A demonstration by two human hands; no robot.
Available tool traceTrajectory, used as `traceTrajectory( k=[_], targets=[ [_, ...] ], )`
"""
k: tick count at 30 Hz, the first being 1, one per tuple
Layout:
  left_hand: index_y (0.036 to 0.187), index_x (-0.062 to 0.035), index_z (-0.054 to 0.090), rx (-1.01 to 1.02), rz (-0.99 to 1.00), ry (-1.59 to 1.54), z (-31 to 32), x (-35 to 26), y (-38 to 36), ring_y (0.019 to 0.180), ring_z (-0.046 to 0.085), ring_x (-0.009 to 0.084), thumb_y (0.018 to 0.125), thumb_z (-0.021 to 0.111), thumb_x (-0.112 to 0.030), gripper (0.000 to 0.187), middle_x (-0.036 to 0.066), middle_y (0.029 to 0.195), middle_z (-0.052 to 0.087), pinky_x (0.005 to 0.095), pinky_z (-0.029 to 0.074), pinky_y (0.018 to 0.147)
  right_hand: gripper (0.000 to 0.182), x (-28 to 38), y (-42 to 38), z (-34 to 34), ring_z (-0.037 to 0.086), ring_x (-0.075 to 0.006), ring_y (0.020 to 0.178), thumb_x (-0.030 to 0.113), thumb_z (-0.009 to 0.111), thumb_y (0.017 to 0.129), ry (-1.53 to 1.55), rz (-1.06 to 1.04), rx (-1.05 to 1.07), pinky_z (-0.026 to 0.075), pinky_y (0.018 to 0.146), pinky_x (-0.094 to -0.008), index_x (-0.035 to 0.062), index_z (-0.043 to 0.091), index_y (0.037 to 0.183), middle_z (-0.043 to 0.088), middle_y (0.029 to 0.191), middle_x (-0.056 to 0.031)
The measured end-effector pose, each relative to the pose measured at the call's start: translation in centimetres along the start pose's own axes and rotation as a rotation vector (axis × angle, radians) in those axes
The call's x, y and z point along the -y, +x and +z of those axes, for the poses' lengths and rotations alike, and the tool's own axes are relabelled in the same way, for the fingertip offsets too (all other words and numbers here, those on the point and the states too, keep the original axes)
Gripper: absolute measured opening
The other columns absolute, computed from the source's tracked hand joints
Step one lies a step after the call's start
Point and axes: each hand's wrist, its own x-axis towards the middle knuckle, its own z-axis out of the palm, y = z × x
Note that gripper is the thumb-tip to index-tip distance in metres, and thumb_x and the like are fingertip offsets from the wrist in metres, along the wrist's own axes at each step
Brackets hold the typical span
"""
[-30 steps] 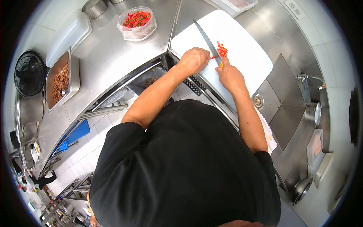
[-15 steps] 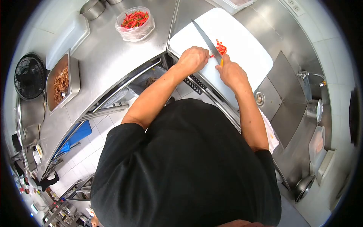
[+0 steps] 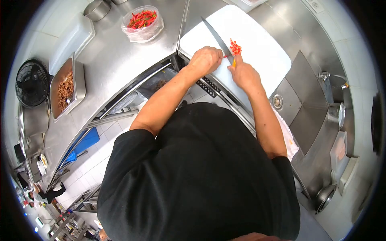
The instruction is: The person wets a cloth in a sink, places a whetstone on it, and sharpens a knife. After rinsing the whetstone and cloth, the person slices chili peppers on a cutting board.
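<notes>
My right hand (image 3: 245,74) is closed round the yellow handle of a kitchen knife (image 3: 217,37), its long blade slanting up and left over a white cutting board (image 3: 263,52). My left hand (image 3: 206,60) is closed on a red chili (image 3: 224,56), whose tip shows beside the blade; most of it is hidden by my fingers. A small heap of chopped red chili (image 3: 235,47) lies on the board just right of the blade.
On the steel counter (image 3: 116,60) to the left stand a plastic-lined bowl of red chilies (image 3: 142,20), a metal pan of brown shredded food (image 3: 65,90) and a black fan (image 3: 32,83). A steel sink (image 3: 307,116) with a tap (image 3: 324,75) lies right of the board.
The view has shifted slightly. Both hands keep their grips on the chili and the knife, and the blade stays beside the chili; the chopped heap looks much the same.
</notes>
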Motion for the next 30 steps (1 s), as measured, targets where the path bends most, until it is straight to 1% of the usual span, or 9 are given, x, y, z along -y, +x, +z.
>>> traceTrajectory(
  k=[4,7,10,16,19,22,25,28,30],
  targets=[
    [0.084,-0.0068,0.067,0.018,0.000,0.022,-0.5,0.3,0.7,0.087,0.066,0.0339,0.086,0.061,-0.014,0.010,0.013,0.082,0.068,0.0445,0.053,0.080,0.039,0.4,-0.7,-0.7,0.069,-0.0451,0.093,0.029,0.059,0.098,-0.007,0.011,0.020,0.052,0.082,-0.0547,0.0014,0.046,0.121,0.070,0.096,-0.0281],
    [0.083,-0.0061,0.067,0.001,0.001,0.004,-0.6,0.1,0.9,0.088,0.066,0.0338,0.086,0.061,-0.015,0.011,0.013,0.083,0.068,0.0444,0.053,0.081,0.039,-0.2,-0.1,0.9,0.069,-0.0451,0.092,0.030,0.059,0.098,0.011,0.012,-0.014,0.053,0.081,-0.0546,0.0012,0.046,0.121,0.071,0.095,-0.0277],
    [0.084,-0.0056,0.067,0.011,-0.016,0.010,-0.6,-0.1,0.8,0.087,0.066,0.0338,0.086,0.061,-0.015,0.011,0.013,0.084,0.069,0.0448,0.053,0.081,0.038,-0.2,-0.1,-0.4,0.069,-0.0452,0.091,0.030,0.059,0.098,0.003,-0.021,-0.018,0.053,0.080,-0.0545,0.0010,0.046,0.119,0.071,0.093,-0.0273],
    [0.084,-0.0055,0.068,-0.013,0.000,-0.014,-0.4,0.3,0.7,0.086,0.066,0.0336,0.085,0.062,-0.014,0.010,0.013,0.083,0.069,0.0446,0.053,0.081,0.039,-0.5,-0.1,1.3,0.069,-0.0446,0.091,0.031,0.059,0.098,0.020,0.010,-0.015,0.053,0.080,-0.0546,0.0022,0.047,0.121,0.071,0.094,-0.0272],
    [0.084,-0.0055,0.068,-0.017,-0.009,-0.001,-0.6,-0.1,0.9,0.085,0.066,0.0334,0.084,0.062,-0.013,0.009,0.013,0.083,0.069,0.0443,0.053,0.080,0.040,-0.5,-0.1,-0.1,0.069,-0.0448,0.092,0.031,0.060,0.098,0.025,-0.012,0.003,0.053,0.081,-0.0548,0.0027,0.046,0.122,0.071,0.094,-0.0275],
    [0.085,-0.0057,0.068,0.007,0.001,-0.008,-0.4,0.3,0.7,0.085,0.067,0.0334,0.084,0.062,-0.013,0.009,0.013,0.083,0.069,0.0438,0.053,0.080,0.040,-0.1,-0.4,0.5,0.069,-0.0450,0.092,0.030,0.060,0.097,0.012,0.029,0.015,0.053,0.080,-0.0547,0.0025,0.046,0.122,0.071,0.094,-0.0273],
    [0.085,-0.0060,0.069,-0.004,0.004,-0.007,-0.5,0.2,0.6,0.086,0.067,0.0334,0.084,0.062,-0.013,0.010,0.013,0.084,0.069,0.0432,0.053,0.081,0.040,-1.0,0.3,1.8,0.069,-0.0450,0.092,0.030,0.059,0.098,0.025,-0.011,-0.033,0.053,0.081,-0.0545,0.0024,0.046,0.124,0.071,0.094,-0.0272],
    [0.085,-0.0061,0.069,-0.020,0.001,-0.013,-0.4,0.1,0.8,0.086,0.067,0.0336,0.085,0.062,-0.013,0.010,0.013,0.085,0.070,0.0429,0.053,0.081,0.040,-0.3,-0.3,-0.2,0.069,-0.0448,0.092,0.030,0.059,0.098,0.026,-0.011,0.011,0.053,0.081,-0.0548,0.0022,0.046,0.123,0.071,0.094,-0.0273],
    [0.085,-0.0056,0.069,-0.020,0.001,-0.016,-0.3,0.2,0.7,0.085,0.067,0.0339,0.085,0.062,-0.013,0.010,0.013,0.085,0.070,0.0434,0.053,0.081,0.041,0.1,-0.2,0.4,0.068,-0.0452,0.094,0.031,0.059,0.098,0.028,0.021,0.024,0.052,0.082,-0.0548,0.0019,0.046,0.124,0.070,0.096,-0.0285]
  ],
)
